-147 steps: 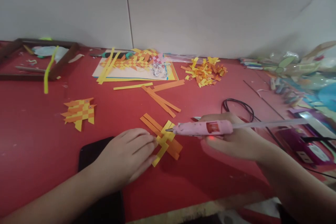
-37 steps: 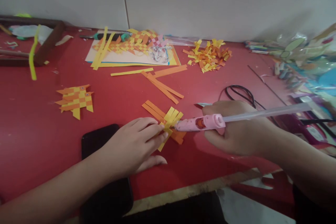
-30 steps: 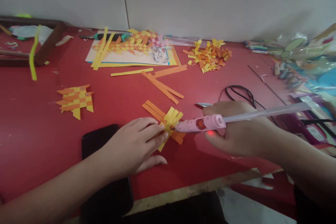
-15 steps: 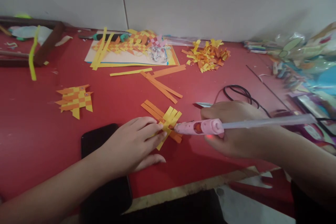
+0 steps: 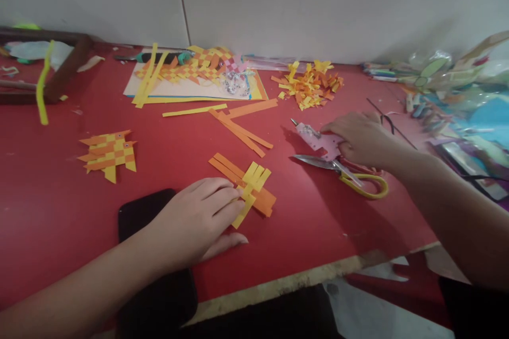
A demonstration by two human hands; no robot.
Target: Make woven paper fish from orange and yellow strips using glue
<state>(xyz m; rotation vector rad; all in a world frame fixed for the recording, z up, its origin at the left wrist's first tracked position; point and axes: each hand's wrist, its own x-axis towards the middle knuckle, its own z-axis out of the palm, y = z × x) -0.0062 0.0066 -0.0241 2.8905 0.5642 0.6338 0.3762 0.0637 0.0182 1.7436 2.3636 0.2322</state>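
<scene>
My left hand (image 5: pixel 202 212) holds a small woven piece of yellow and orange paper strips (image 5: pixel 256 180) against the red table, its fingertips on the strips and the thumb apart. To the right, my right hand (image 5: pixel 363 140) is closed around the back of a pink glue gun (image 5: pixel 318 140), whose metal nozzle points up and left. Its trigger side is partly hidden by the fingers. Scissors with yellow handles (image 5: pixel 368 186) lie just below the glue gun, partly under it. Loose orange strips (image 5: pixel 242 132) lie beyond the woven piece.
A woven paper fish pair (image 5: pixel 109 153) lies at the left. A black phone (image 5: pixel 147 204) sits under my left forearm. Further back are a pile of paper scraps (image 5: pixel 312 85), stacked sheets (image 5: pixel 194 92) and a wooden frame (image 5: pixel 75 69). Plastic packets (image 5: pixel 477 90) crowd the right side.
My right hand has carried the glue gun away from the woven piece, back and to the right, and turned it. The scissors now show. My left hand stays on the strips.
</scene>
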